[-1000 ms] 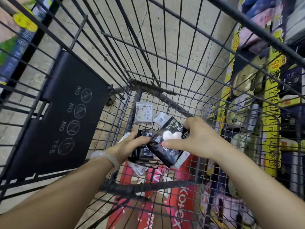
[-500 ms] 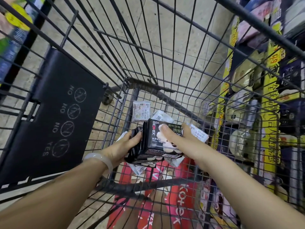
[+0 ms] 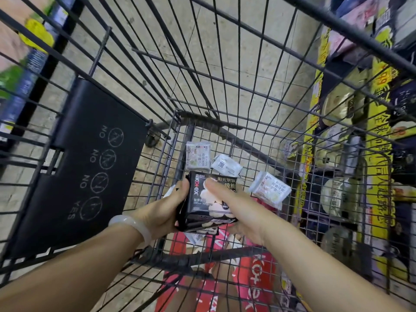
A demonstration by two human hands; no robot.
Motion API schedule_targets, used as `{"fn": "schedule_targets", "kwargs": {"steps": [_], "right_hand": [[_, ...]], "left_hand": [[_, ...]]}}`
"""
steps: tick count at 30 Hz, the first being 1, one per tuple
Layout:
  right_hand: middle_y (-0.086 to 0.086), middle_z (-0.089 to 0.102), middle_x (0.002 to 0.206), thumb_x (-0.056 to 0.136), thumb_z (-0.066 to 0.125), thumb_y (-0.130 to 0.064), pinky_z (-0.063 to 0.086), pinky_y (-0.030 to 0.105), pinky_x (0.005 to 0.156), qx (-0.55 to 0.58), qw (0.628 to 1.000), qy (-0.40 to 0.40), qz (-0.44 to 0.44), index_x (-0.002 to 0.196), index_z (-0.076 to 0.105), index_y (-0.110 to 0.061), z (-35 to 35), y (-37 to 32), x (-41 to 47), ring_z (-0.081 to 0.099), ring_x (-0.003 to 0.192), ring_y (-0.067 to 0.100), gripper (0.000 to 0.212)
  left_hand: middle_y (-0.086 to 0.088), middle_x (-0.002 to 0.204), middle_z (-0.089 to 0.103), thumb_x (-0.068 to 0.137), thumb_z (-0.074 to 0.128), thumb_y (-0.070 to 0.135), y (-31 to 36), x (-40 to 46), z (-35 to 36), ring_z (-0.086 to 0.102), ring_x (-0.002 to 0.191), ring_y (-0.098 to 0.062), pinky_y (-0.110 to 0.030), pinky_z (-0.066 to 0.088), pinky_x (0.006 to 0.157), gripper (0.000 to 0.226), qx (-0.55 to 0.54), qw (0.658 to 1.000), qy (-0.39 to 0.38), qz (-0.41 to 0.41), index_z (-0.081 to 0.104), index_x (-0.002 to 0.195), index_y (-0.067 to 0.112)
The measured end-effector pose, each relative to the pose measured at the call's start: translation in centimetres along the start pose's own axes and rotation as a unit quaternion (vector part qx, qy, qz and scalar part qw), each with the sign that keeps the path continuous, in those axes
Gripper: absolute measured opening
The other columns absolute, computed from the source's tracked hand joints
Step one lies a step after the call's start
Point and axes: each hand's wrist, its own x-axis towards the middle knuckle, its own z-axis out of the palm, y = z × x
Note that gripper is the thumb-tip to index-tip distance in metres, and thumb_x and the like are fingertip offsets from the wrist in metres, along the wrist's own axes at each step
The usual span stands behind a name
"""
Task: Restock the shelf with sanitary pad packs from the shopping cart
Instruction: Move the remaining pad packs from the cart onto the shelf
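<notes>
Since the earlier frames both hands have squared the black plastic-wrapped pad packs into one stack, low inside the grey wire shopping cart. Left hand and right hand clamp opposite sides. Probably light, soft, slippery: grip the edges.

a black child-seat flap with worn no/yes icons, tiled floor.
</notes>
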Motion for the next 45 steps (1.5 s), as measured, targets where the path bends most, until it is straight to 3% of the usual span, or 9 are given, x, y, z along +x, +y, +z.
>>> {"fn": "schedule_targets", "kwargs": {"steps": [4, 7, 9, 15, 20, 24, 27, 35, 45], "right_hand": [[-0.001, 0.045, 0.145, 0.049, 0.069, -0.059, 0.037, 0.046, 0.108, 0.073, 0.994, -0.082, 0.023, 0.149, 0.012, -0.023, -0.5, 0.8, 0.1, 0.047, 0.129, 0.019, 0.120], [0.000, 0.076, 0.088, 0.063, 0.058, -0.045, 0.052, 0.023, 0.067, 0.147, 0.981, -0.125, 0.013, 0.099, 0.070, -0.017, -1.3, 1.3, 0.2, 0.071, 0.077, 0.010, 0.047], [-0.001, 0.076, 0.080, 0.066, 0.055, -0.041, 0.049, 0.024, 0.068, 0.155, 0.979, -0.133, 0.002, 0.072, 0.077, -0.019, -1.5, 1.7, 0.6, 0.071, 0.068, 0.008, 0.032], [0.003, 0.076, 0.090, 0.059, 0.068, -0.040, 0.050, 0.034, 0.083, 0.112, 0.989, -0.092, 0.010, 0.090, 0.071, -0.018, -1.2, 1.5, 1.2, 0.070, 0.079, 0.016, 0.038], [0.000, 0.074, 0.103, 0.058, 0.069, -0.050, 0.044, 0.043, 0.102, 0.063, 0.994, -0.085, 0.005, 0.104, 0.067, -0.024, -0.6, 1.0, 1.2, 0.066, 0.099, 0.019, 0.054], [0.002, 0.066, 0.121, 0.052, 0.074, -0.064, 0.040, 0.049, 0.105, 0.083, 0.988, -0.126, 0.021, 0.123, 0.058, -0.023, -0.7, 1.3, 1.4, 0.061, 0.112, 0.021, 0.084], [0.003, 0.075, 0.093, 0.062, 0.052, -0.047, 0.056, 0.034, 0.075, 0.177, 0.973, -0.147, 0.016, 0.102, 0.064, -0.017, -1.9, 2.0, 1.7, 0.072, 0.081, 0.017, 0.051], [0.003, 0.074, 0.102, 0.041, 0.082, -0.060, 0.055, 0.029, 0.077, 0.189, 0.962, -0.194, -0.011, 0.093, 0.077, -0.023, -0.7, 2.0, 1.2, 0.071, 0.092, 0.016, 0.064], [-0.007, 0.074, 0.071, 0.075, 0.048, -0.038, 0.051, 0.021, 0.068, 0.080, 0.983, -0.120, -0.114, 0.089, 0.063, -0.021, -2.6, -3.1, -8.5, 0.069, 0.063, 0.004, 0.026]], "left_hand": [[-0.014, 0.137, 0.056, 0.051, 0.071, 0.078, -0.9, -0.1, -0.7, 0.052, 0.127, -0.031, -0.050, 0.040, 0.107, 0.119, -0.027, 0.999, -0.001, 0.042, 0.032, 0.145, 0.017], [-0.018, 0.136, 0.055, 0.053, 0.078, 0.070, -2.1, 0.0, -0.4, 0.054, 0.125, -0.030, -0.042, 0.044, 0.104, 0.121, -0.005, 0.996, 0.024, 0.084, 0.028, 0.145, 0.009], [-0.014, 0.135, 0.057, 0.048, 0.078, 0.072, -2.6, -0.2, 0.1, 0.056, 0.124, -0.024, -0.031, 0.047, 0.100, 0.121, 0.008, 0.994, 0.048, 0.101, 0.033, 0.143, 0.009], [0.001, 0.127, 0.065, 0.074, 0.054, 0.063, -1.5, -1.4, 1.2, 0.057, 0.122, -0.011, -0.029, 0.039, 0.108, 0.073, 0.014, 0.996, 0.047, 0.077, 0.052, 0.131, 0.017], [0.013, 0.112, 0.071, 0.036, 0.072, 0.082, -0.2, -2.1, 1.7, 0.064, 0.107, 0.000, -0.013, 0.050, 0.082, 0.100, 0.007, 0.998, 0.004, 0.057, 0.055, 0.120, 0.030], [0.004, 0.107, 0.073, 0.070, 0.067, 0.058, -0.2, -2.3, 1.9, 0.066, 0.099, -0.007, -0.015, 0.050, 0.077, 0.049, -0.024, 0.997, 0.003, 0.079, 0.072, 0.108, 0.026], [-0.020, 0.123, 0.061, 0.068, 0.062, 0.047, -1.0, -2.0, 1.5, 0.057, 0.109, -0.025, -0.026, 0.048, 0.089, 0.064, -0.038, 0.995, 0.041, 0.087, 0.059, 0.122, 0.014], [-0.007, 0.110, 0.071, 0.047, 0.086, 0.053, -0.6, -1.7, 1.6, 0.067, 0.100, -0.017, -0.024, 0.052, 0.083, 0.073, -0.087, 0.994, 0.005, 0.065, 0.072, 0.108, 0.015], [-0.023, 0.127, 0.047, 0.043, 0.092, 0.049, 5.5, -4.8, 6.9, 0.043, 0.113, -0.032, -0.041, 0.029, 0.111, 0.111, -0.086, 0.992, -0.019, 0.095, 0.051, 0.132, -0.003]]}}
